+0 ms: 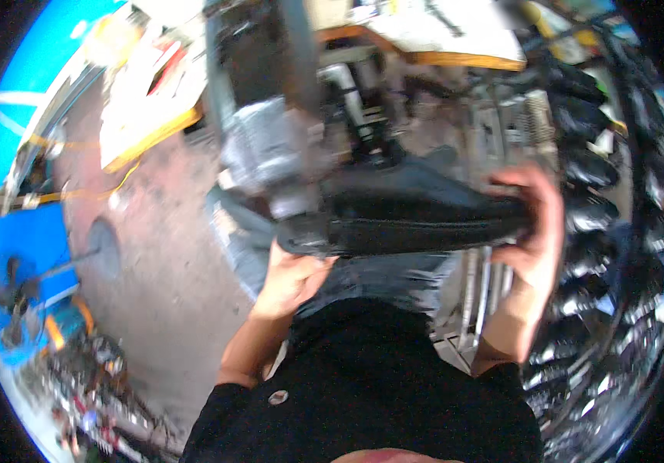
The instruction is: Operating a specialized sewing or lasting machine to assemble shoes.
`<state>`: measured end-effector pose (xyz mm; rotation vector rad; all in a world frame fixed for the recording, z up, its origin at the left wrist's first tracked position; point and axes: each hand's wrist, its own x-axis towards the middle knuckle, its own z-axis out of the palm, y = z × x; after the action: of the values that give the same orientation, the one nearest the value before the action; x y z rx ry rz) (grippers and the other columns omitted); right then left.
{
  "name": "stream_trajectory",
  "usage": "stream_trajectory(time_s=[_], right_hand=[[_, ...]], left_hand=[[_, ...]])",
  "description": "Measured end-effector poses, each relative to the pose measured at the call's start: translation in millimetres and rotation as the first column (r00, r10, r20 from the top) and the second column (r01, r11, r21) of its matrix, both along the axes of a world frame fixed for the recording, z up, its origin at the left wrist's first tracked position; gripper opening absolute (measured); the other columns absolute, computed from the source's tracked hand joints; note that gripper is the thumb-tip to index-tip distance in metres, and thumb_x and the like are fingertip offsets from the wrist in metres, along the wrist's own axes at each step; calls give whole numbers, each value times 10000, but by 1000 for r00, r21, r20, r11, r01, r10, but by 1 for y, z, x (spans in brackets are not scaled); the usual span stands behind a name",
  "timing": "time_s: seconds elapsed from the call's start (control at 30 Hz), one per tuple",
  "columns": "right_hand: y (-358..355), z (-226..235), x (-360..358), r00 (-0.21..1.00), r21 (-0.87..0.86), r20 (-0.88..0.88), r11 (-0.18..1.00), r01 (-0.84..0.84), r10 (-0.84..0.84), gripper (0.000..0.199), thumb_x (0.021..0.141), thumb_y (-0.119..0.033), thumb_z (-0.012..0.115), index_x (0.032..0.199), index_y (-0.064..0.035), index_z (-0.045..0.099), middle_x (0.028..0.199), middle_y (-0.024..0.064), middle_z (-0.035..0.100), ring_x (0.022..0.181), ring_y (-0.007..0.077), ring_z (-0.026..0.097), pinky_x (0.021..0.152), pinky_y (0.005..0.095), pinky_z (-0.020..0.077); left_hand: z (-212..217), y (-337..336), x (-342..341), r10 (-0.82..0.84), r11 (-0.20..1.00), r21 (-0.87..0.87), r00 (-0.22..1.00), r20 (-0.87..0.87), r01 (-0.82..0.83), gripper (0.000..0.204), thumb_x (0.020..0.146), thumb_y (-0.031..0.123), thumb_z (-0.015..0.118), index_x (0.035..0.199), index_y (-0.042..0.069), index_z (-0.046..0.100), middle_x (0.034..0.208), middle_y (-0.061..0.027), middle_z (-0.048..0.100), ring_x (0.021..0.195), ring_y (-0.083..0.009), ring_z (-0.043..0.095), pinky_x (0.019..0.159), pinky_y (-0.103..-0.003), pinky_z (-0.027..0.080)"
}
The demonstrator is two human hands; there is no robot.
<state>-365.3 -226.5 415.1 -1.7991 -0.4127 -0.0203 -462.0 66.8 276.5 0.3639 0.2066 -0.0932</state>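
Observation:
A long black boot [417, 224] with a glossy surface and a seam along its side lies crosswise in front of me, above my lap. My left hand [295, 279] grips its left end from below, the fingers partly hidden beneath it. Around the narrower right end curls my right hand [538, 220], thumb underneath and fingers over the top. The boot's left end is against or just in front of a blurred machine post [266, 147] wrapped in pale, shiny material; whether they touch I cannot tell.
Racks packed with shiny black footwear [590, 212] stand close on my right. Ahead is a worktable [463, 59] with a yellow edge, and another table [150, 139] stands ahead left. A pedestal fan [14, 285] and a round base [105, 247] are at left.

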Motion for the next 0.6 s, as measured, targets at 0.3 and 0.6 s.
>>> stream_trajectory(time_s=[0.3, 0.6], right_hand=[[-79, 100, -100, 915, -496, 359, 793, 354, -184, 618, 617, -299, 950, 1127, -67, 688, 1095, 115, 721, 1006, 279, 689, 911, 390, 526], [-107, 266, -146, -205, 163, 973, -317, 934, -104, 432, 850, -176, 776, 1228, -43, 615, 1176, 151, 647, 1066, 273, 642, 947, 377, 496]], left_hand=[[-67, 33, 42, -74, 432, 899, 992, 107, -65, 376, 1079, 243, 398, 858, 5, 588, 687, -20, 516, 596, -126, 455, 564, -276, 354], [-130, 17, 47, -633, -387, 905, 765, -122, -175, 348, 934, 200, 637, 1207, -16, 638, 1163, -291, 650, 1107, -454, 609, 965, -494, 485]])
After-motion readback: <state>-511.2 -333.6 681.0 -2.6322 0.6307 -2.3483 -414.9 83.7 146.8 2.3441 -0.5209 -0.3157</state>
